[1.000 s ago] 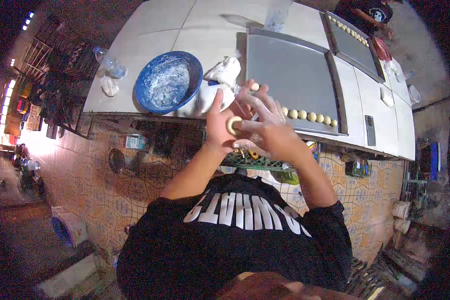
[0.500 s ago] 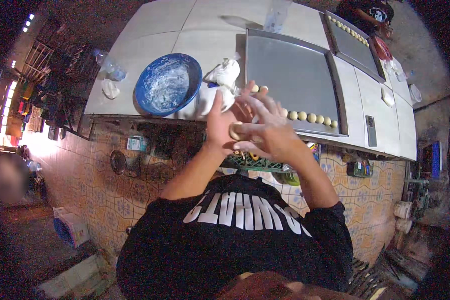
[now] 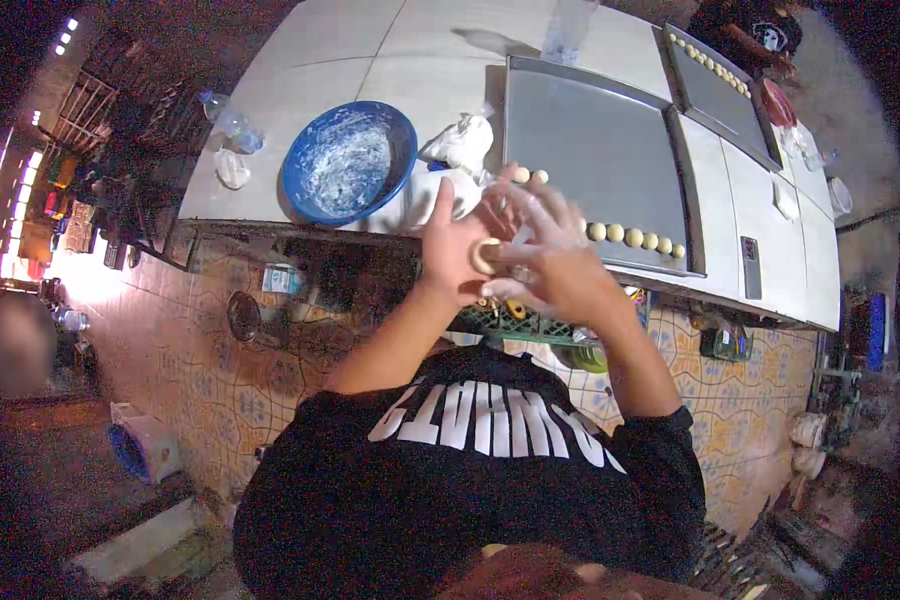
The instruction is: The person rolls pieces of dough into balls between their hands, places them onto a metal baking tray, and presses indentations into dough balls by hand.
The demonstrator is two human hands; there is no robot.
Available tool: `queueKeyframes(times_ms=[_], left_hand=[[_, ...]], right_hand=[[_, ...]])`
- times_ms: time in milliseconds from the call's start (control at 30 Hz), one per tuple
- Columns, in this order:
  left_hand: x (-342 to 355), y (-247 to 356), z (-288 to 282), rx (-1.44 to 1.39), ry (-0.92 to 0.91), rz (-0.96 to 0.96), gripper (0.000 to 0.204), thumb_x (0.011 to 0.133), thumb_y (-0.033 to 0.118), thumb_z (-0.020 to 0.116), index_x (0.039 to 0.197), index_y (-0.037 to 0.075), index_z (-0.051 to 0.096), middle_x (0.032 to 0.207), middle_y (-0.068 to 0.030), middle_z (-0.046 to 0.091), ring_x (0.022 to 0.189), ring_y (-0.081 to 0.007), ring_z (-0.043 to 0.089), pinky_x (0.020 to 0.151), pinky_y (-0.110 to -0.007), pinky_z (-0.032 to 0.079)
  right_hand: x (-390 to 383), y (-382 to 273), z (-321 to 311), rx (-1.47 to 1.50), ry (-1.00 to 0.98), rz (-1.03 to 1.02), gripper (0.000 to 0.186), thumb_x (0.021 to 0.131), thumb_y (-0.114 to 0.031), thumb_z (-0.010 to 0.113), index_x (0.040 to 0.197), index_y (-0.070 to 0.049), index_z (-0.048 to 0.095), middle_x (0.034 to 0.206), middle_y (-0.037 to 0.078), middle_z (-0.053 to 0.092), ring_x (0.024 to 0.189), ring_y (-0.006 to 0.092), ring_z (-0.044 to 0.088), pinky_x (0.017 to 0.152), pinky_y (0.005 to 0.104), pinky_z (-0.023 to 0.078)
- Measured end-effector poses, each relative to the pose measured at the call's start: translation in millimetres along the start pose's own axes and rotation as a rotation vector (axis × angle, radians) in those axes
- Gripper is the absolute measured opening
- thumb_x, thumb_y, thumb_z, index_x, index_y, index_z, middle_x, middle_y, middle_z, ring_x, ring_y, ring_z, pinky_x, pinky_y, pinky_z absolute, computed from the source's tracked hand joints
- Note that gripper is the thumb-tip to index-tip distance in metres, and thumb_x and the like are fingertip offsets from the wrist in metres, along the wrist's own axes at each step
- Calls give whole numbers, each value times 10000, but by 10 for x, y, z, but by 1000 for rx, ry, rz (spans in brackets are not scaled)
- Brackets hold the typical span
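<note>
A pale dough ball (image 3: 486, 257) is between my hands, in front of the table edge. It sits against the palm of my left hand (image 3: 448, 250), whose thumb sticks up. The fingers of my right hand (image 3: 562, 268) reach across and press on it; they are whitened and partly blurred. Beyond the hands, a metal tray (image 3: 595, 130) carries a row of similar dough balls (image 3: 633, 238) along its near edge, partly covered by my right hand. A white cloth or bag (image 3: 462, 143) lies just past my left fingers.
Left on the table (image 3: 270, 90) is a blue basin (image 3: 350, 165) dusted with white powder, with a plastic bottle (image 3: 232, 122) beside it. A second tray (image 3: 715, 95) with dough balls is at the far right, near another person (image 3: 760, 35). A phone-like object (image 3: 751, 268) lies near the front edge.
The right hand's fingers have shifted slightly over the dough ball, which shows a little more against the left palm. The whole view has moved a bit, so the table appears farther right.
</note>
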State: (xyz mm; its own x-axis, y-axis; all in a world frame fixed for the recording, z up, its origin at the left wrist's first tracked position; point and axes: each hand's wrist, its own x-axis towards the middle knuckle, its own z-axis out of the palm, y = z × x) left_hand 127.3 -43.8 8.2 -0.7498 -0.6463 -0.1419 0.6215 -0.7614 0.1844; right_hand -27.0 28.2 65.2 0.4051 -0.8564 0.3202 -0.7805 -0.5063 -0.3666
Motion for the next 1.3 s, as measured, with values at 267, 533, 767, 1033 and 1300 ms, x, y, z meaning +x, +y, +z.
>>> queueKeyframes(times_ms=[267,533,767,1033,1300], left_hand=[[1,-37,-129,27,-79,21,828,999,738,395,1554,127,456,1414,-96,585,1305,-251,550,1110,-433,461],[-17,-7,-158,-29,-73,-33,836,1009,740,360,1575,128,417,1535,-118,501,1324,-269,554,1125,-476,461],[-10,-49,-95,-36,-113,-36,800,1010,741,355,1533,147,469,1520,-107,517,1340,-268,535,1101,-497,473],[44,-107,-251,-168,-283,-160,783,1001,743,383,1490,151,535,1439,-119,578,1299,-288,577,1099,-467,480],[101,-267,-57,-56,-136,-184,748,1029,703,372,1487,131,525,1378,-111,618,1252,-298,608,1078,-494,496]], right_hand=[[-22,77,16,4,4,-35,418,832,-545,766,1040,-182,760,1594,177,390,1447,480,339,1150,660,311],[11,35,-2,-17,36,4,409,839,-584,745,1017,-217,765,1593,180,390,1474,508,304,1145,672,298],[16,-10,-56,-82,28,89,453,812,-595,761,1077,-229,787,1627,139,360,1458,474,321,1151,622,332],[-92,22,-43,-98,55,21,444,825,-570,768,1038,-181,799,1585,153,411,1443,453,345,1144,599,333],[-233,37,-105,-120,16,73,417,817,-552,784,1044,-202,793,1615,137,377,1460,461,337,1150,619,333]])
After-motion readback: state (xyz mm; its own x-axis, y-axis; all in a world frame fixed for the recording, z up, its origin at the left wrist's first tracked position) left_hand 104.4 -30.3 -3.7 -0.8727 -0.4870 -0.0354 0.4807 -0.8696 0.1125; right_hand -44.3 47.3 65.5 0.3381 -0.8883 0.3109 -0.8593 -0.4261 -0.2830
